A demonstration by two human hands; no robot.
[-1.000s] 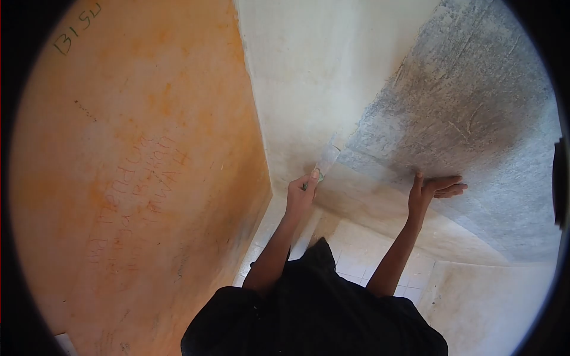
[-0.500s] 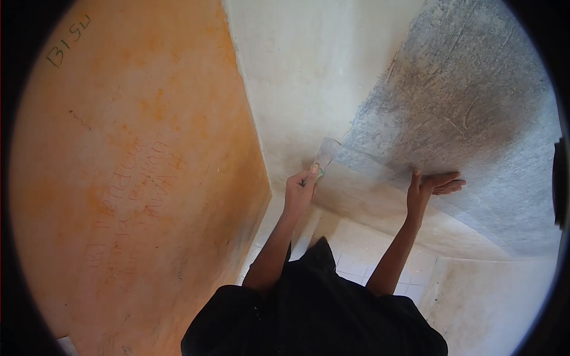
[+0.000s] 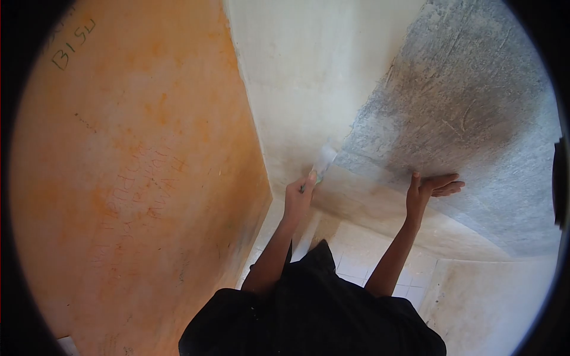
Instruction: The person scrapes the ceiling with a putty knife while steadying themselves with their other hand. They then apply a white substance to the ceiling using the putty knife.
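My left hand (image 3: 298, 196) is closed around the handle of a scraper (image 3: 324, 161), whose wide flat blade points up and to the right. The blade lies at the boundary between the pale wall surface (image 3: 297, 77) and the rough grey patch (image 3: 451, 101). Farther right, my right hand (image 3: 428, 191) has its thumb raised and its fingers stretched to the right, against the lower part of the grey patch. Nothing shows in it.
An orange wall (image 3: 136, 178) with handwritten marks fills the left side and meets the pale wall at a corner. Light tiles (image 3: 356, 270) show low down between my arms. A dark object (image 3: 559, 184) stands at the right edge.
My left hand and the scraper have shifted slightly downward, and the blade looks more blurred. My right hand has stayed in place. The view has tilted very slightly.
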